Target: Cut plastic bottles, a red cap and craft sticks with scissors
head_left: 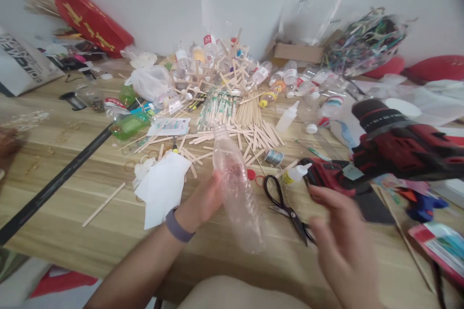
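My left hand (208, 193), with a grey band on its wrist, is wrapped round a clear plastic bottle (237, 178). The bottle is tilted, its neck pointing away from me and its base toward me, and a small hole-like ring shows in its side. Slightly blurred, my right hand (346, 246) hovers at the right with thumb and forefinger apart and nothing between them. Just left of it lie black-handled scissors (290, 210). Beyond its fingertips is a red and black cordless drill (398, 142) on its side, near a small glue bottle (295, 174).
Craft sticks (250, 111) are heaped at the middle back, with several empty bottles (290, 75) around them. White paper (165, 188) lies left of the held bottle, near a long black strip (61, 178). Another person's hand (7, 147) shows at the left edge.
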A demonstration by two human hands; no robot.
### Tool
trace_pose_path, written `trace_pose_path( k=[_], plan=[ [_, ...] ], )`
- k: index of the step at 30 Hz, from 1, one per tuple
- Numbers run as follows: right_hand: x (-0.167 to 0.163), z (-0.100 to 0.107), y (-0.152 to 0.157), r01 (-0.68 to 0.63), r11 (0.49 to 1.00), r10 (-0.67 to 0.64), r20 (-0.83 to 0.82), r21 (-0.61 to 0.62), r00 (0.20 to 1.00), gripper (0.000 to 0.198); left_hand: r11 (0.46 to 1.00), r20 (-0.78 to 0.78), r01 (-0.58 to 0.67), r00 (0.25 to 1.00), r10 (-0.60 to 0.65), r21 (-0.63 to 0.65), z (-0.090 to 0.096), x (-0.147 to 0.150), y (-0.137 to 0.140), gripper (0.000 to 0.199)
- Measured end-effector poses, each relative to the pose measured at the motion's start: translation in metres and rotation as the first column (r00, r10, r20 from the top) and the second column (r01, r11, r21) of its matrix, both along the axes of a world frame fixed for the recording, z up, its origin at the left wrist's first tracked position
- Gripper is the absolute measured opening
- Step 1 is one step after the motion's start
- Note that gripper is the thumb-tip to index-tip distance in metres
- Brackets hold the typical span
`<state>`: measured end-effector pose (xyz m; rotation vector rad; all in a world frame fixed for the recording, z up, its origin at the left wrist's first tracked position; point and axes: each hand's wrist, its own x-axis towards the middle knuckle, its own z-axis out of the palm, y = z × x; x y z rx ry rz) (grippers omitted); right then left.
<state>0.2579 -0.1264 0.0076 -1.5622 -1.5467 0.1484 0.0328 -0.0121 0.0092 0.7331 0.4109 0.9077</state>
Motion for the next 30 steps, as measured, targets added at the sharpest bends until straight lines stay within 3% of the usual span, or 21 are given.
trace_pose_path(
  k=[2,4,6,8,11,14,18,22,27,30],
  plan=[
    [-0.029,0.009,0.02,-0.328,0.935,0.285,-0.263,-0.135,0.922,0.056,0.999,-0.014,0.034,0.999,-0.034,0.04,0.002,0.002,-0.006,0.069],
    [-0.051,0.015,0.038,-0.491,0.838,0.359,-0.439,-0.236,0.824,0.065,0.995,-0.066,0.068,0.996,-0.063,0.074,0.004,0.002,-0.01,0.067],
    [-0.065,0.015,0.048,-0.498,0.811,0.331,-0.459,-0.309,0.824,0.056,0.994,-0.128,0.018,0.992,-0.005,0.104,0.006,0.001,-0.01,0.062],
    [-0.071,0.009,0.049,-0.411,0.843,0.288,-0.353,-0.348,0.89,0.052,0.984,-0.158,-0.112,0.978,0.134,0.141,0.01,0.0,-0.006,0.06],
    [-0.074,-0.004,0.044,-0.269,0.913,0.242,-0.124,-0.308,0.962,0.058,0.953,-0.226,-0.263,0.93,0.291,0.147,0.016,0.001,0.0,0.07],
    [-0.074,-0.011,0.041,-0.255,0.912,0.253,-0.049,-0.322,0.966,0.062,0.935,-0.344,-0.337,0.869,0.354,0.11,0.021,0.004,0.002,0.058],
    [-0.076,-0.008,0.041,-0.359,0.825,0.315,-0.173,-0.436,0.933,0.059,0.942,-0.339,-0.331,0.882,0.328,0.05,0.023,0.004,0.003,0.041],
    [-0.078,-0.004,0.041,-0.451,0.769,0.317,-0.342,-0.453,0.884,0.052,0.956,-0.337,-0.275,0.895,0.293,0.1,0.021,0.0,0.006,0.03],
    [-0.079,-0.007,0.04,-0.504,0.767,0.282,-0.497,-0.397,0.821,0.055,0.97,-0.379,-0.211,0.893,0.242,0.121,0.02,-0.004,0.009,0.029],
    [-0.079,-0.009,0.042,-0.565,0.757,0.262,-0.64,-0.329,0.723,0.054,0.977,-0.365,-0.195,0.906,0.213,0.086,0.02,-0.003,0.007,0.035]
  ],
)
